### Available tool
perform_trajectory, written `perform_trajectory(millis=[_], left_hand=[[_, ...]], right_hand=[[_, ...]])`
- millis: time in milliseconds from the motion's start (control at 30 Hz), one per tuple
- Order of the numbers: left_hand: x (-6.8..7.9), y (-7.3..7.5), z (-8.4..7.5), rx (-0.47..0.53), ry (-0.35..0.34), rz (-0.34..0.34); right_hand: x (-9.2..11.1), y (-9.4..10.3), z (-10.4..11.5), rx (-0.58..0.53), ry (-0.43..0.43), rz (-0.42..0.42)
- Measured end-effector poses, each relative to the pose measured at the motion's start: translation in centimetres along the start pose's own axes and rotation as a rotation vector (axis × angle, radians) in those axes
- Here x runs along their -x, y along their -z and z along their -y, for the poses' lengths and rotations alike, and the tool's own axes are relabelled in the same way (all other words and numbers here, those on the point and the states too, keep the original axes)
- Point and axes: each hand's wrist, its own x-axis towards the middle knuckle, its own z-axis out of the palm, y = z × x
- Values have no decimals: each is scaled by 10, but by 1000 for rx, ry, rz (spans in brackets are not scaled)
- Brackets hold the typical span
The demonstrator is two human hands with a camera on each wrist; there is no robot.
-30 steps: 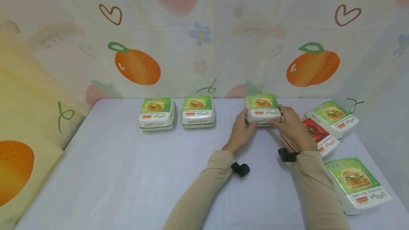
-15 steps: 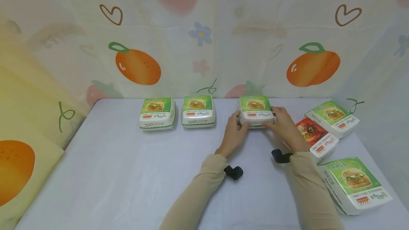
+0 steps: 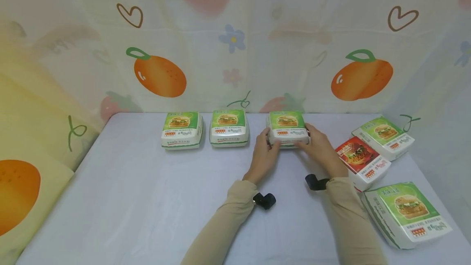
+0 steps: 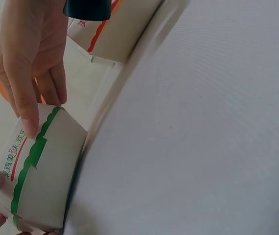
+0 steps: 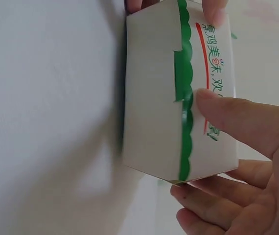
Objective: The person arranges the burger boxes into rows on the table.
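Note:
A green-and-white burger box (image 3: 288,128) sits near the table's back edge, with both hands on it. My left hand (image 3: 262,158) grips its left side, thumb against the front. On the right side, my right hand (image 3: 324,152) holds it, thumb likewise on the front face. In the right wrist view, the thumb of my right hand (image 5: 247,122) presses the printed front of the burger box (image 5: 154,98), and its other fingers lie along the side. The left wrist view shows the box (image 4: 51,166) standing on the tabletop between the two hands.
Two green burger boxes stand left of the held one, the nearer (image 3: 229,129) and the farther (image 3: 181,131). At right lie a red burger box (image 3: 358,156), a green one (image 3: 384,132) behind it and another (image 3: 412,212) in front. A printed curtain (image 3: 206,52) hangs behind the table.
Both hands have moved the held burger box left along the back of the table, towards the two green boxes. More of the red box now shows beside the right forearm.

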Motion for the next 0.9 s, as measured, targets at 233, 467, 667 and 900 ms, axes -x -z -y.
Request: perform_trajectory(millis=[233,467,667,900], left_hand=[[6,3,2,6,1,-30],[11,4,7,8,-45,-67],[11,5,9,-35,-78,-117],[11,5,9,-99,-81,-137]], right_hand=[[6,-15,-2,-112,14,-44],[6,-27,-2,-181,52,-91],[3,-33,-2,-218,81,-139],[1,-43,2,-217,88,-185]])
